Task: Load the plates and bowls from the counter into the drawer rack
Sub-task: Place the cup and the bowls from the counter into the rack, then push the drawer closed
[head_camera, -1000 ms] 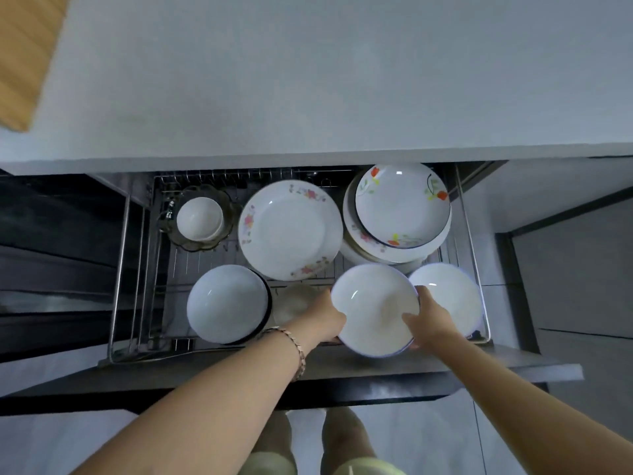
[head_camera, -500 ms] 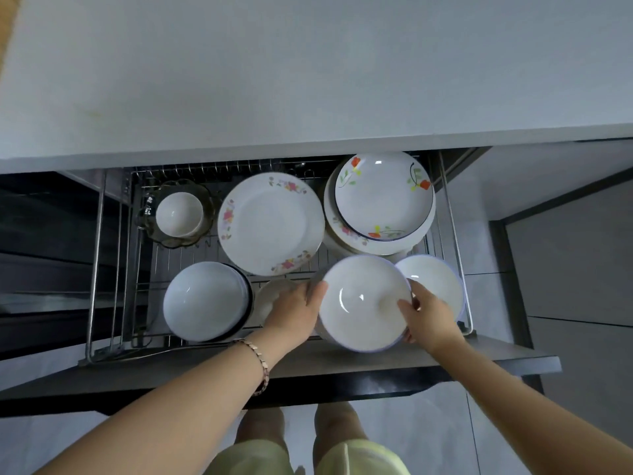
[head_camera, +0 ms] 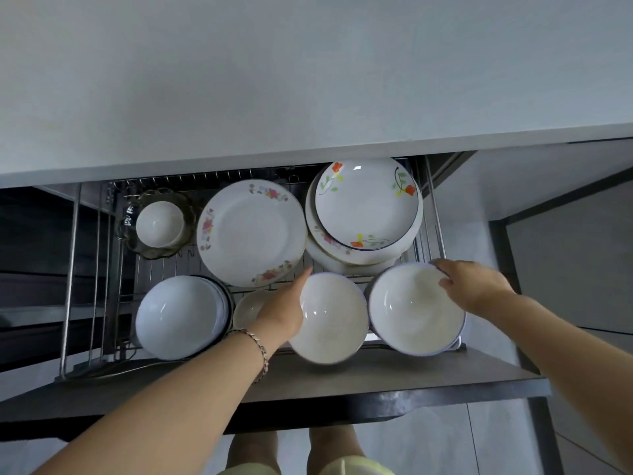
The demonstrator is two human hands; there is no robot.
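Observation:
The wire drawer rack [head_camera: 71,269] is pulled out below the counter [head_camera: 308,80]. My left hand [head_camera: 282,311] grips the left rim of a plain white bowl [head_camera: 330,318] at the rack's front middle; the bowl's near edge is blurred. My right hand [head_camera: 474,286] has its fingers curled over the far right rim of a blue-rimmed white bowl [head_camera: 411,311] in the front right corner. Behind them lie a floral plate [head_camera: 251,231] and a stack topped by an orange-flower plate [head_camera: 368,204].
White bowls [head_camera: 178,315] are stacked at the front left, and a small bowl [head_camera: 246,305] is half hidden by my left hand. A small white bowl in a glass dish [head_camera: 159,222] sits at the back left. The dark drawer front [head_camera: 342,385] runs along the near side.
My right hand let go of the middle bowl and moved right onto the front right bowl's rim. My left hand alone keeps hold of the middle bowl, which sits lower and nearer.

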